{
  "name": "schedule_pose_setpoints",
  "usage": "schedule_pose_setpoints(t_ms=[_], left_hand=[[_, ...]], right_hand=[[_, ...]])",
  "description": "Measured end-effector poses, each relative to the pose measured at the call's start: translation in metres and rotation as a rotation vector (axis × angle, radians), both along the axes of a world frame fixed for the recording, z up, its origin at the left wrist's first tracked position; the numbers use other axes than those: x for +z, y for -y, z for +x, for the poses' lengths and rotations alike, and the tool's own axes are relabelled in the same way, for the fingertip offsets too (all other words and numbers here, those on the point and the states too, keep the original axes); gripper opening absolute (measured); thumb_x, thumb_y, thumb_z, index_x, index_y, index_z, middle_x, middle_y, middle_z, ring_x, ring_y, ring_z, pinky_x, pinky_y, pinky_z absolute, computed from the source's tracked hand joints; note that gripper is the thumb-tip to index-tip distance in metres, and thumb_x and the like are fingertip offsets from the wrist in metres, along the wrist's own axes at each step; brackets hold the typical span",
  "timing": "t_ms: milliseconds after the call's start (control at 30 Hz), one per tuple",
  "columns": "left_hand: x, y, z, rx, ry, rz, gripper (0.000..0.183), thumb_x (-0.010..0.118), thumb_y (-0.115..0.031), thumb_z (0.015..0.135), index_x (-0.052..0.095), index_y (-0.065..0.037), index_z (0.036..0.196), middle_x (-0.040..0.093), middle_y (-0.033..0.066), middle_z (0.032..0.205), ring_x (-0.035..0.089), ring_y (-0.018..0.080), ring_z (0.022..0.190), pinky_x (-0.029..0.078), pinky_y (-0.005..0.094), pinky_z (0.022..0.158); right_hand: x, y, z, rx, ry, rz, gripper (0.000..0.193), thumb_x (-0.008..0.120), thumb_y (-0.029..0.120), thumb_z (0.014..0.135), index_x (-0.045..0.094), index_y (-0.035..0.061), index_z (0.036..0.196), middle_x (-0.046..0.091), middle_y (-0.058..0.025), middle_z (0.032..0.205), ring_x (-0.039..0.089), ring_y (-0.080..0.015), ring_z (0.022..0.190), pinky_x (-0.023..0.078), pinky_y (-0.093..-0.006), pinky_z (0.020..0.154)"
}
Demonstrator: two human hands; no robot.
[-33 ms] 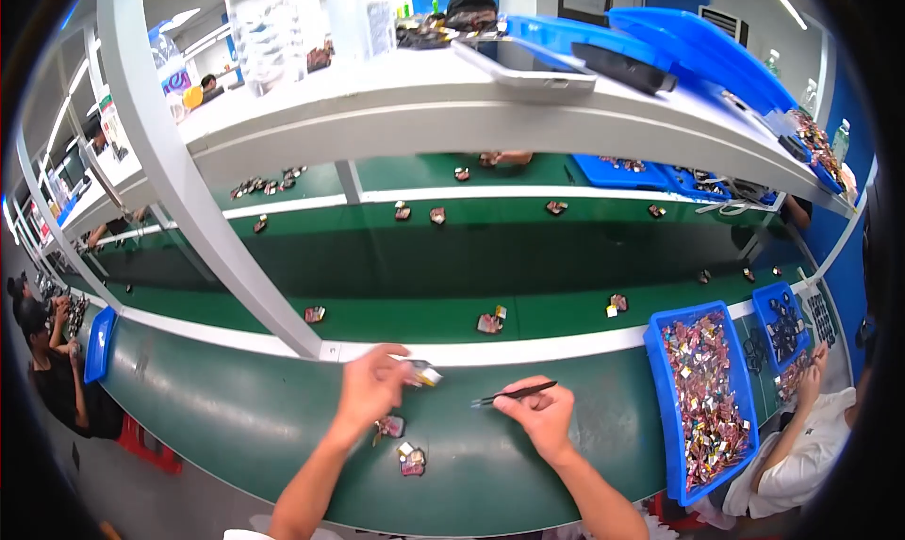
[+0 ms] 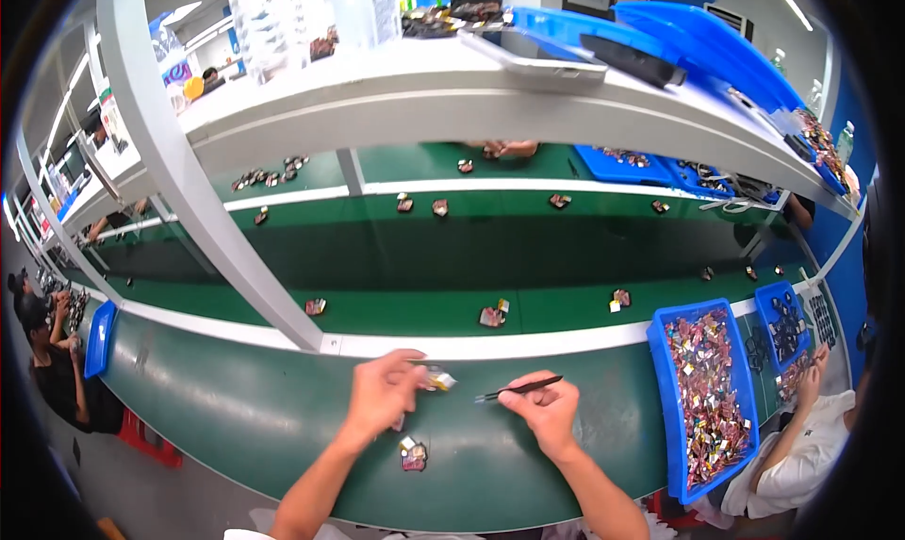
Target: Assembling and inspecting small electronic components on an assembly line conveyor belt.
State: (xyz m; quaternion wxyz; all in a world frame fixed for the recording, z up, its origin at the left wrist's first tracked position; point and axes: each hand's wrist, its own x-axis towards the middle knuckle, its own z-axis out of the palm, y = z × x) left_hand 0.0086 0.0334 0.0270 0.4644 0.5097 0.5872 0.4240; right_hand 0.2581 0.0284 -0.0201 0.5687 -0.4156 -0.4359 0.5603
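My left hand (image 2: pixel 385 395) is over the green bench (image 2: pixel 226 403), its fingers closed on a small electronic part (image 2: pixel 439 380) with silver and yellow on it. The part is smeared, and the fingers cover some of it. In my right hand (image 2: pixel 547 416) is a pair of dark tweezers (image 2: pixel 520 388), held between thumb and fingers. Their tips point left toward the part, with a gap between. A small reddish circuit board (image 2: pixel 413 457) with a white and yellow piece lies on the bench below my left hand. Another small part is mostly hidden under that hand.
A blue tray (image 2: pixel 671 427) heaped with small parts stands on the right, near a co-worker's hand (image 2: pixel 809 382). Beyond the white rail, several small boards (image 2: pixel 493 314) lie on a green belt (image 2: pixel 405 316). A white shelf (image 2: pixel 452 116) and its post (image 2: pixel 222 201) stand ahead.
My left hand has moved slightly right with the small part and now covers more of the piece beneath it. My right hand and the tweezers have shifted a little right.
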Motion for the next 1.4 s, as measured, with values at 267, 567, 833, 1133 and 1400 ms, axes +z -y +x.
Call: schedule_pose_setpoints(t_ms=[267, 567, 833, 1133, 1400], left_hand=[[-0.021, 0.038, 0.063, 0.011, 0.028, 0.156, 0.017, 0.066, -0.003, 0.095, 0.071, 0.007, 0.108, 0.073, 0.0095, 0.08, 0.067, 0.0103, 0.056, 0.049, 0.0214, 0.043], [-0.028, 0.041, 0.069, 0.063, -0.066, 0.281, 0.015, 0.066, 0.001, 0.095, 0.07, 0.009, 0.107, 0.073, 0.0111, 0.077, 0.07, 0.0136, 0.058, 0.055, 0.0235, 0.047], [-0.029, 0.039, 0.074, 0.055, -0.033, 0.271, 0.015, 0.065, 0.001, 0.095, 0.068, 0.01, 0.107, 0.073, 0.0127, 0.077, 0.072, 0.0159, 0.061, 0.058, 0.0257, 0.051], [-0.036, 0.041, 0.08, 0.035, 0.021, 0.295, 0.019, 0.062, 0.0, 0.098, 0.066, 0.01, 0.113, 0.074, 0.0149, 0.085, 0.074, 0.0193, 0.067, 0.061, 0.0271, 0.054], [-0.041, 0.041, 0.081, 0.003, 0.045, 0.265, 0.021, 0.062, 0.0, 0.098, 0.065, 0.01, 0.116, 0.074, 0.0146, 0.085, 0.074, 0.0199, 0.066, 0.061, 0.0276, 0.054]], right_hand=[[0.005, 0.013, 0.001, 0.026, -0.016, 0.114, 0.013, 0.08, -0.006, 0.082, 0.07, -0.0024, 0.088, 0.066, -0.0006, 0.072, 0.047, 0.0015, 0.055, 0.034, -0.0174, 0.049], [-0.006, 0.014, 0.006, 0.006, 0.257, 0.26, 0.015, 0.086, 0.0, 0.077, 0.074, 0.0022, 0.086, 0.068, 0.0011, 0.07, 0.042, 0.0011, 0.047, 0.026, -0.0194, 0.043], [-0.008, 0.013, 0.008, -0.028, 0.349, 0.317, 0.016, 0.086, 0.001, 0.077, 0.074, 0.0017, 0.087, 0.066, 0.0018, 0.068, 0.042, 0.0009, 0.047, 0.026, -0.0198, 0.042], [-0.008, 0.012, 0.014, 0.089, 0.089, -0.01, 0.015, 0.081, -0.005, 0.08, 0.07, -0.0024, 0.09, 0.07, -0.0023, 0.077, 0.05, 0.0008, 0.059, 0.033, -0.017, 0.05], [-0.01, 0.012, 0.021, 0.122, 0.049, -0.05, 0.012, 0.078, -0.008, 0.082, 0.07, -0.0028, 0.089, 0.061, 0.0033, 0.07, 0.045, 0.0014, 0.057, 0.032, -0.017, 0.051]])
